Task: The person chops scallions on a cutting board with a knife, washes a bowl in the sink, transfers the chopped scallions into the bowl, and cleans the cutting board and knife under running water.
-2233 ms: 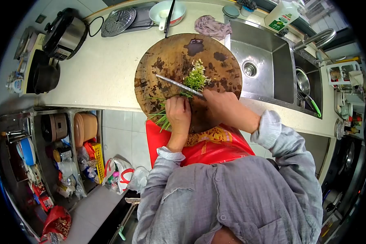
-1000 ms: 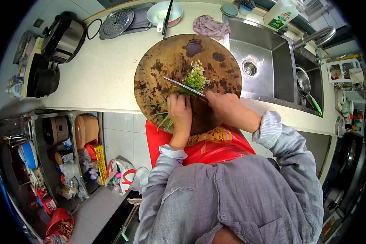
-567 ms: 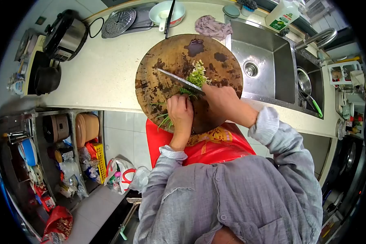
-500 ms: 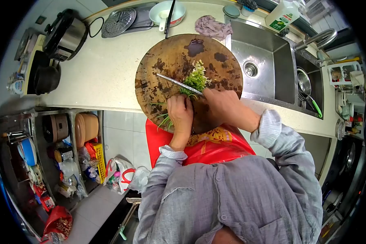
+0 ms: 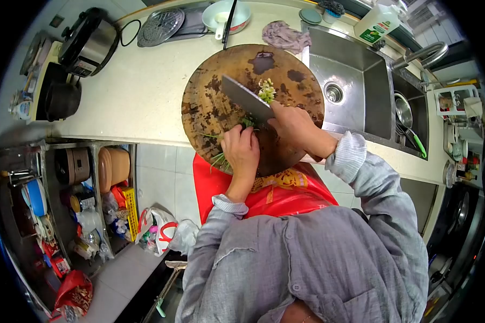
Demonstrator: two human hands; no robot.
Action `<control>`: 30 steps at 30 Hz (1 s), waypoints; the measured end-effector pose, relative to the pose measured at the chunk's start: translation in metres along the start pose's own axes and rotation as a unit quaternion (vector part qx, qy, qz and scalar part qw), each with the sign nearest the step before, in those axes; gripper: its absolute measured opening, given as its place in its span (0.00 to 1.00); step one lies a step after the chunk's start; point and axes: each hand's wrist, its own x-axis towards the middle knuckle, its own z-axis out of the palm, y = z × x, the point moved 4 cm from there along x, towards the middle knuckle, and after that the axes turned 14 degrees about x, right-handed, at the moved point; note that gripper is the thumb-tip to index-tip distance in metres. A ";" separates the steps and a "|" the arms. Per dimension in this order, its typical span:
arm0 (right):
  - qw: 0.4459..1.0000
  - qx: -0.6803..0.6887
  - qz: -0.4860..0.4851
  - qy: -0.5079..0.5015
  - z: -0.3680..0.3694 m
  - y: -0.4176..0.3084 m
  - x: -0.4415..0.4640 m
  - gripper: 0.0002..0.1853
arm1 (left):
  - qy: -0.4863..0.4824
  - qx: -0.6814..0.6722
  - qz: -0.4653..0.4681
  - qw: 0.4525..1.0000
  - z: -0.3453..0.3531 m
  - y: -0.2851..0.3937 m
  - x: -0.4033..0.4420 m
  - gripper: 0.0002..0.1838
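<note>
A wide cleaver (image 5: pixel 246 98) is in my right hand (image 5: pixel 296 127), its broad face tilted up over the round wooden chopping board (image 5: pixel 210 81). My left hand (image 5: pixel 240 148) presses down near the board's front edge, fingers curled on a bunch of green onions (image 5: pixel 219 160) whose loose ends stick out to the left. Just ahead of my left fingertips, a bit of green shows beside the blade. Chopped green onion (image 5: pixel 267 90) lies in a small pile beyond the cleaver, partly hidden by the blade and my right hand.
A steel sink (image 5: pixel 342 64) with a tap (image 5: pixel 423 55) adjoins the board on the right. Behind the board are a bowl (image 5: pixel 242 19), chopsticks (image 5: pixel 229 24) and a cloth (image 5: pixel 285 36). A cooker (image 5: pixel 89 46) stands at the left; a red apron (image 5: pixel 285 196) hangs below the board.
The cleaver has turned from nearly edge-on to showing its broad face, and now covers much of the chopped pile. My left hand stays on the green onions.
</note>
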 end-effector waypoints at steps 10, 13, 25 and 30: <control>0.989 -0.075 -0.123 -0.039 0.001 -0.019 -0.032 0.08 | -0.024 -0.027 -0.048 0.998 0.006 -0.006 0.000 0.05; 0.987 -0.099 -0.103 -0.077 0.006 -0.024 -0.023 0.08 | -0.020 -0.031 -0.040 0.999 0.008 -0.007 -0.002 0.05; 0.999 -0.031 0.003 -0.007 -0.010 -0.006 -0.015 0.09 | -0.036 -0.093 -0.010 0.995 0.016 -0.009 0.015 0.05; 0.994 -0.079 -0.068 -0.036 -0.008 -0.013 -0.030 0.10 | -0.022 -0.070 -0.043 0.996 0.015 -0.007 0.011 0.06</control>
